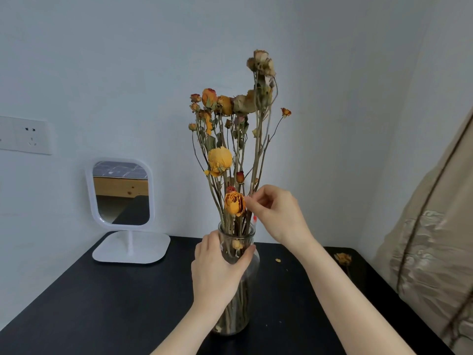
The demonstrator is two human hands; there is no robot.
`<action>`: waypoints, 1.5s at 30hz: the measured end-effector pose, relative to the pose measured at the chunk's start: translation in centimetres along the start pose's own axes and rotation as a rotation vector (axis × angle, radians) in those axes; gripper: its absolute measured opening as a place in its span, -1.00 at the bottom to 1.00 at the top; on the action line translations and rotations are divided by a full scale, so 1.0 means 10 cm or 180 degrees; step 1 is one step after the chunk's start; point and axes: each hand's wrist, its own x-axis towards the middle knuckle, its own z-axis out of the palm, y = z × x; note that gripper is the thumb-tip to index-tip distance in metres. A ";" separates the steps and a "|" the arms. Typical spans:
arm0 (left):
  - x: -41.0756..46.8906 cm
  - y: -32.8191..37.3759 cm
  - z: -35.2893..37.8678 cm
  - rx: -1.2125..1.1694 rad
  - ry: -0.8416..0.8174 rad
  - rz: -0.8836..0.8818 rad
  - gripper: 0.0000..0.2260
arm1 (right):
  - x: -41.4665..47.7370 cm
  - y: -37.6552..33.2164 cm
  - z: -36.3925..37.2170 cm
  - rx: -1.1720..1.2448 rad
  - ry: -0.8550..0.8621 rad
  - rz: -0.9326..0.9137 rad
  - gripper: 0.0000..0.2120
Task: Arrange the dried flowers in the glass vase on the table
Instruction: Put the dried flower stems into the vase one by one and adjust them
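Right fingers (pixel 252 201) pinch among dried flowers (pixel 220 161); left fingers (pixel 213 242) grip the glass vase (pixel 239 317).

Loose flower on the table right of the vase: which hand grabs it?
Right. The right hand is nearer the loose flower and only pinches at a low orange bloom; the left hand grips the glass vase, likely steadying it.

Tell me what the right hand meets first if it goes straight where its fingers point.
Likely the low orange rose: the right hand points left with fingertips beside that bloom, though depth is unclear.
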 end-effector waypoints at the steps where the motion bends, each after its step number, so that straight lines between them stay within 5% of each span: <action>1: 0.00 0.00 0.00 -0.0006 0.0005 -0.0002 -0.45 | -0.02 0.01 0.02 -0.0062 -0.0019 0.0010 -0.81; 22: -0.01 0.02 -0.02 -0.0043 -0.0024 -0.0051 -0.41 | 0.05 -0.06 0.01 0.0048 0.0347 -0.0259 -0.79; 29: -0.02 0.03 -0.04 -0.0146 -0.0030 -0.0039 -0.49 | -0.19 0.15 -0.19 0.0314 0.0367 -0.0251 -0.93; 33: -0.05 0.05 -0.04 -0.0151 0.0036 -0.0084 -0.49 | -0.41 0.64 -0.52 0.0055 0.0631 0.0420 -0.96; 39: -0.05 0.04 -0.01 -0.0081 0.0082 -0.0112 -0.46 | -0.87 1.62 -1.00 -0.1187 0.0580 0.2115 -0.74; 45: -0.05 0.06 0.05 -0.0001 0.0074 -0.0109 -0.47 | -1.20 2.04 -1.18 -0.1947 0.0325 0.2905 -0.65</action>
